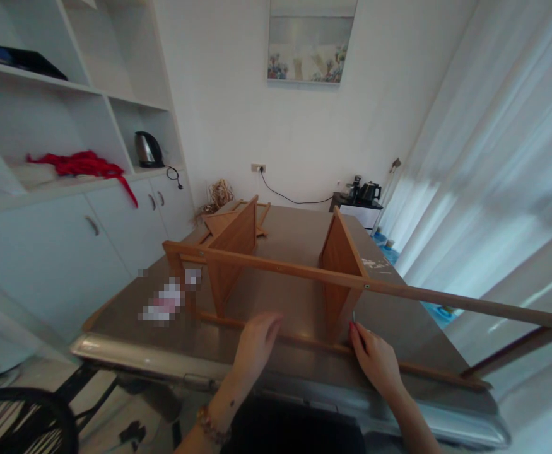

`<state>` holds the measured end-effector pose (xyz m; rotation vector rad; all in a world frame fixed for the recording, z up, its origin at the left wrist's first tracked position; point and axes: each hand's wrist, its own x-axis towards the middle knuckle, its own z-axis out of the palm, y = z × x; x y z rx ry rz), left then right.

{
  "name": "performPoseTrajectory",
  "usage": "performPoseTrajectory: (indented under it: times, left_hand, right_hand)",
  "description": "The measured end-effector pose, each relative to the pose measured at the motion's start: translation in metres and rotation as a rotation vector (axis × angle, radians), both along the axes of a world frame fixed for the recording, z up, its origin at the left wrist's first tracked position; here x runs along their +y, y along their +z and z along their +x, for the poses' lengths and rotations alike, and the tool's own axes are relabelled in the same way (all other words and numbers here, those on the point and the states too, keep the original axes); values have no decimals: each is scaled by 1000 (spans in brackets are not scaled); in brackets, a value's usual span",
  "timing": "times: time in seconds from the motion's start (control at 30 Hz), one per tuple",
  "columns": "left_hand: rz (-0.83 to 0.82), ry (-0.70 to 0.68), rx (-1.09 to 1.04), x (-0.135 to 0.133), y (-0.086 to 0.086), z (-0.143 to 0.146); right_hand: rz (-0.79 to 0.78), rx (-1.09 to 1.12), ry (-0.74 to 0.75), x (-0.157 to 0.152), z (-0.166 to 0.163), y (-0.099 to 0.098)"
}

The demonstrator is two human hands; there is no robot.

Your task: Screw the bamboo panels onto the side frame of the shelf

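Note:
A wooden shelf frame [285, 268] lies on its side on the table, with two panels standing up between its long rails. Near the right-hand panel [344, 252], my right hand [375, 356] is closed in a pinch by the lower rail. A thin metal rod [353, 317] sticks up from its fingertips; it looks like a hex key, though most of it is hidden. My left hand [257, 343] is over the lower rail, between the two panels. Its fingers are bent and blurred, and I cannot see whether anything is in them. Screw heads show along the upper rail.
More wooden parts [226, 221] lie at the table's far left, beside a dried bundle [219, 194]. A blurred paper [166, 301] is on the brown table [294, 221]. White cabinets with a kettle [147, 150] stand left, curtains [507, 189] right. The long rails reach far right.

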<state>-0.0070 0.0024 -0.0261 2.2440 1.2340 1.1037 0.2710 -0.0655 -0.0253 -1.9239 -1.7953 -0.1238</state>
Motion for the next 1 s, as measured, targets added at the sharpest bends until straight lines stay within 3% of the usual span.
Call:
performPoseTrajectory:
  times: [1.0]
  left_hand:
    - [40,25,-33,-13,-7,-13]
  right_hand:
    - [-30,57,0,0,-8,4]
